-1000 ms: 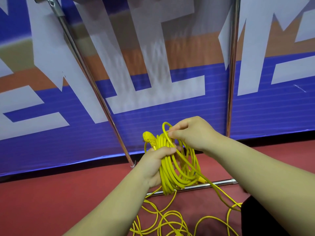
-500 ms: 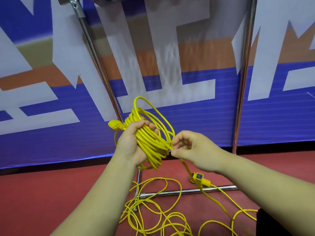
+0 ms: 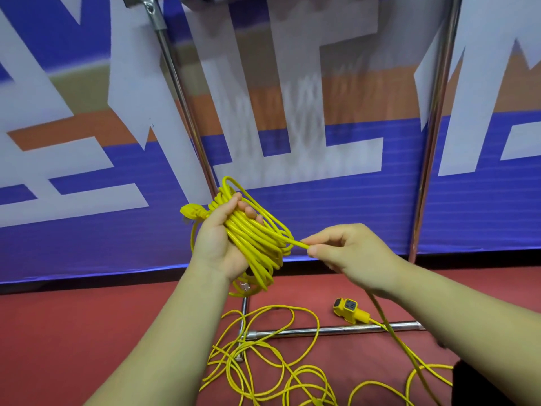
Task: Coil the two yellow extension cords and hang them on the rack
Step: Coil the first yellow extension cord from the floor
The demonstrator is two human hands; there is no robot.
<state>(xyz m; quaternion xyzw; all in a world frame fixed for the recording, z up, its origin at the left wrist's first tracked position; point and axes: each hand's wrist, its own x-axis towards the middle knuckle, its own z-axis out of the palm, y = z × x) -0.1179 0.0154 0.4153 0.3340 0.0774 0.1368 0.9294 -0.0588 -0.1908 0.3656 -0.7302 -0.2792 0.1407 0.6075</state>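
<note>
- The left hand, in the middle of the frame, grips the coiled extension cord, a thick bundle of yellow loops. Its fingers are wrapped over the strands, and the yellow plug pokes out at the left of the fist.
- The right hand, just right of the bundle, pinches the tail of that cord between thumb and fingertips and draws it taut off the coil. From under the wrist the strand drops toward the lower right of the frame.
- A yellow socket end lies on the red floor below the right hand, near the rack's chrome base bar. I cannot tell for sure which cord it belongs to.
- The second extension cord sprawls in a loose tangle at the bottom centre, lying across the base bar and not yet coiled.
- The rack's slanted pole runs down from the upper left and its upright pole stands at the right, both in front of a blue, white and orange banner. Nothing yellow hangs on the rack in view.
- To my eye this is the end of the first coil, with the tail about to bind the loops.
- The next move calls for the left hand to clamp the loops firmly. The right hand must carry the tail snugly round the bundle's waist, take in the slack and tuck the end.
- Hanging this coil and doing the whole second cord remain, so I judge the task under half done.
</note>
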